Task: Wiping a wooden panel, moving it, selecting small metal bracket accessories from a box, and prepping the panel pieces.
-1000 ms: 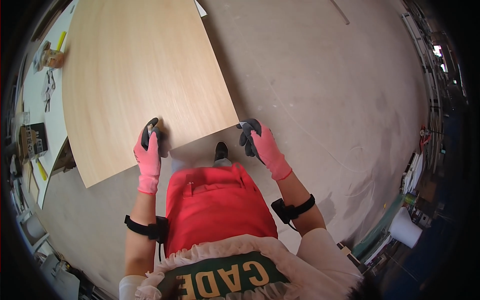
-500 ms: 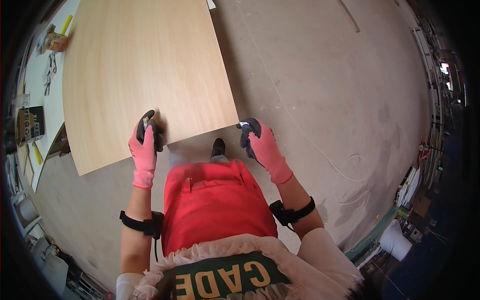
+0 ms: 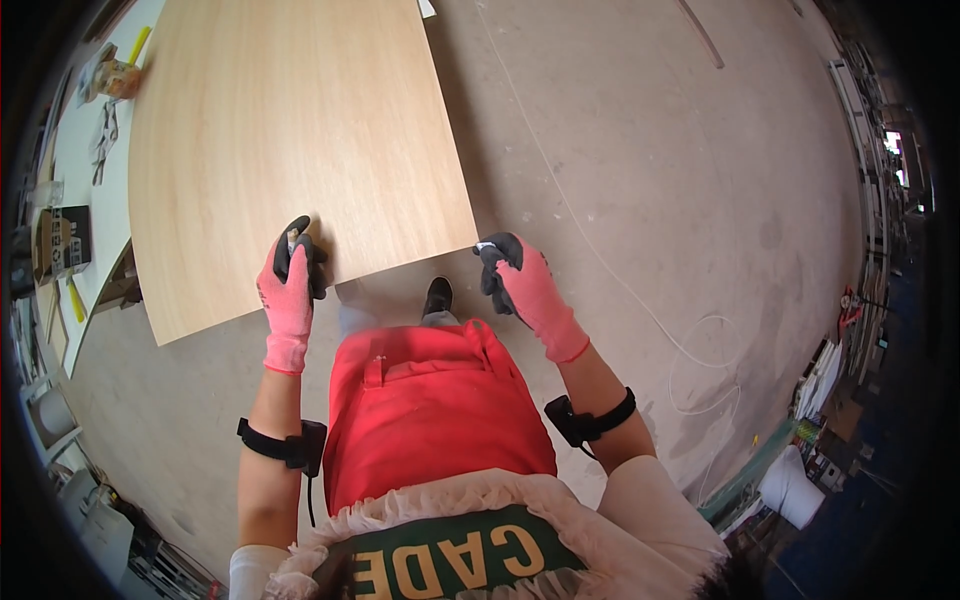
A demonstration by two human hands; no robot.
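Observation:
A large light-wood board [image 3: 300,120] lies over a white table. My left hand [image 3: 290,285], in a pink glove with dark grey fingers, is closed over the board's near edge. Between its thumb and forefinger shows a small tan piece [image 3: 293,237], too small to name. My right hand [image 3: 525,290], gloved the same way, is at the board's near right corner. Its fingers are pinched on a small whitish piece [image 3: 484,245] that reaches the corner; most of it is hidden in the glove.
On the white table [image 3: 75,165] at the left are a jar-like container [image 3: 118,80], a grey cloth [image 3: 104,140], a black box [image 3: 68,238] and a yellow-handled tool [image 3: 76,300]. A thin pale cord [image 3: 570,210] runs across the concrete floor. Stacked materials line the right wall.
Almost nothing differs. The whole view has shifted slightly; both hands keep their grips at the board's near edge and corner.

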